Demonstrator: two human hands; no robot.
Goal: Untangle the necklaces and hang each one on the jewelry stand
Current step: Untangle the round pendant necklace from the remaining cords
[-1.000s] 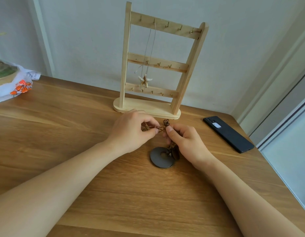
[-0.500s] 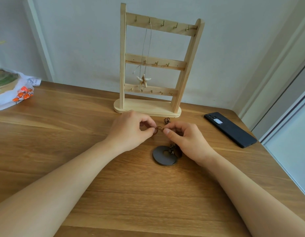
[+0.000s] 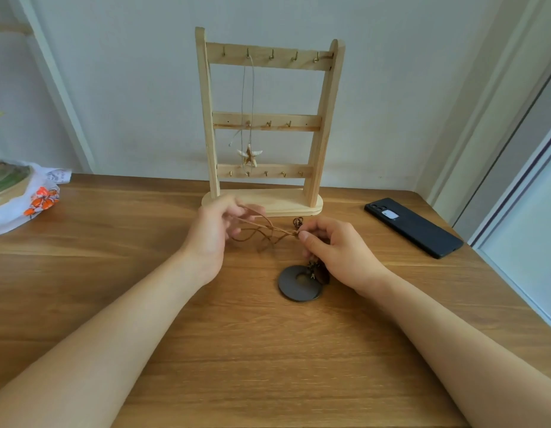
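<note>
A brown cord necklace (image 3: 265, 231) is stretched in loose loops between my two hands, just above the wooden table (image 3: 144, 273). My left hand (image 3: 214, 233) pinches one end of the cord. My right hand (image 3: 332, 248) pinches a knot in it. The cord's dark round disc pendant (image 3: 294, 288) lies flat on the table under my right hand. Behind stands a pale wooden jewelry stand (image 3: 268, 118) with three rows of hooks. A starfish necklace (image 3: 249, 154) hangs from a hook on the top bar.
A black phone (image 3: 413, 227) lies at the right, near the table's edge. A white bag with orange print (image 3: 30, 199) sits at the far left. The wall is close behind the stand.
My hands have moved apart, the left one to the left, drawing the brown cord out into open loops. The disc pendant stays on the table.
</note>
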